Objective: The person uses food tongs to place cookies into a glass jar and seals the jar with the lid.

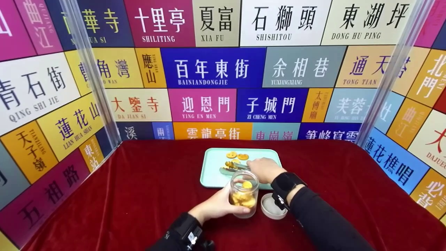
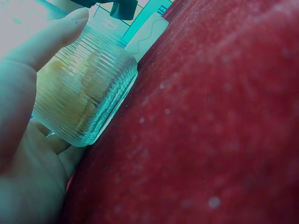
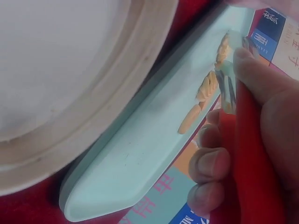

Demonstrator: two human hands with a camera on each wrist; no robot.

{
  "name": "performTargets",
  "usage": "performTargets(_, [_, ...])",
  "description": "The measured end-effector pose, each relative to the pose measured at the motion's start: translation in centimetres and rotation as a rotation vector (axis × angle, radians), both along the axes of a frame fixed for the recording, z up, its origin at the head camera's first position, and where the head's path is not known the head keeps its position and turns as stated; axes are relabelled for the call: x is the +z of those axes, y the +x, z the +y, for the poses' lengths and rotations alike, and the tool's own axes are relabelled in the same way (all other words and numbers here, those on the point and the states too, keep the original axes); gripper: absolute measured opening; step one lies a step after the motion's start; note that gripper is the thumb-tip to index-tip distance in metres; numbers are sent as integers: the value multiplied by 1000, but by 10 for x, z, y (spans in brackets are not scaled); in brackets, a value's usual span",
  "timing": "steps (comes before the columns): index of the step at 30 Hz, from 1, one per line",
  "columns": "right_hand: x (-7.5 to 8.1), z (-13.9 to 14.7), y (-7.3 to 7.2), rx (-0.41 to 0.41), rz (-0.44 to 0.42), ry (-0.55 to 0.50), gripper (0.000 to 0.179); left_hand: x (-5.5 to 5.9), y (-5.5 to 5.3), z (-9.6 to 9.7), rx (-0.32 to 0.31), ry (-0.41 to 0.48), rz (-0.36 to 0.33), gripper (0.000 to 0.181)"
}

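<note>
My left hand grips a ribbed glass jar, its thumb along the near side. Round yellow biscuits fill the lower part of the jar, which is tilted in the left wrist view and has no lid on. Beyond it, my right hand holds tongs with red handles and metal ends. The tong ends reach low over a mint-green tray, overlapping biscuits there. Two round biscuits lie just behind the tongs.
A pale round jar lid lies on the red cloth, right of the jar and beneath my right wrist. Panels printed with signs stand behind and at both sides, with clear upright strips at the corners.
</note>
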State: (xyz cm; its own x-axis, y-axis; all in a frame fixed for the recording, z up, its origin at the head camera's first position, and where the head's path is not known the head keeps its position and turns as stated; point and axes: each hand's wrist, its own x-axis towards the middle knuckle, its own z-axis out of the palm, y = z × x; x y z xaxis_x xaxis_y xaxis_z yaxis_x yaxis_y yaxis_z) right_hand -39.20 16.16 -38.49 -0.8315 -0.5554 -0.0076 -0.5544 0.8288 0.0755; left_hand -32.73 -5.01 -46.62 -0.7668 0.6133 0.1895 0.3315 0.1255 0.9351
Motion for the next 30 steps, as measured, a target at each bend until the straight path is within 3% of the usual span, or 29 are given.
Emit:
performTargets(9, [1, 16, -7, -31, -13, -72, 14, -1, -1, 0, 3, -2, 10, 90])
performTargets(13, [3, 27, -8, -21, 5, -131, 33, -2, -2, 1, -4, 7, 7, 88])
performTargets(21, [12, 49, 1, -41, -34, -212, 40, -1, -1, -1, 9, -1, 1, 89])
performTargets(30, [28, 74, 13, -50, -6, -306, 43, 0, 0, -1, 13, -6, -26, 84])
